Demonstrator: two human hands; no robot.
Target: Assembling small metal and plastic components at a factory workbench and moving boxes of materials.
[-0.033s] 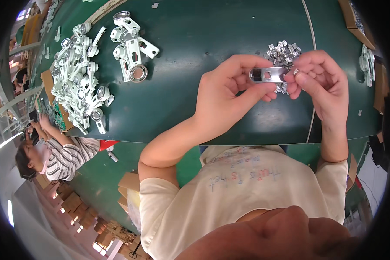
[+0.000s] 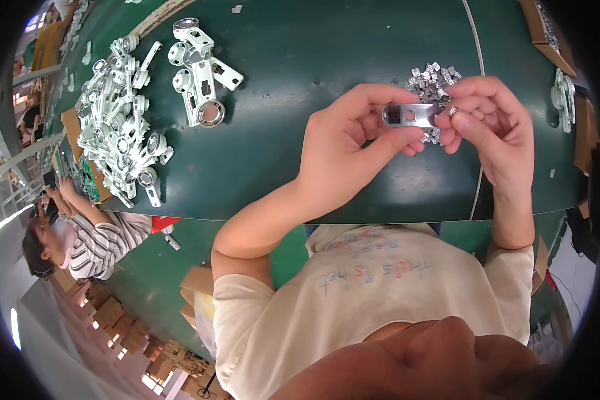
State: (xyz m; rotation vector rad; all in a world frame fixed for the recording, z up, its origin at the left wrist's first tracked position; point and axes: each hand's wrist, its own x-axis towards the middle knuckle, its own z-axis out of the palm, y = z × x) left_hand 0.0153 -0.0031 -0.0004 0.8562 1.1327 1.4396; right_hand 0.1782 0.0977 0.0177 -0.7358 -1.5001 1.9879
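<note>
My left hand (image 2: pixel 360 143) is closed on a long, shiny part (image 2: pixel 420 115) with a rounded end, a dark inset and a small square opening. Its thumb lies along the near edge, and the fingers press from the far side. Between the thumb and fingertips of my right hand (image 2: pixel 490 123) is a small metal piece (image 2: pixel 454 112), pinched close to the part's right end; fingers cover most of it. Just beyond and partly behind both hands lies a pile of small metal pieces (image 2: pixel 433 81) on the dark green table (image 2: pixel 300 60).
A large heap of white parts with round ends (image 2: pixel 117 123) lies at the left, beside a smaller group (image 2: pixel 203 77). More white parts (image 2: pixel 564 100) rest at the far right near a cardboard box (image 2: pixel 548 41). A co-worker in a striped top (image 2: pixel 107 243) sits at the left.
</note>
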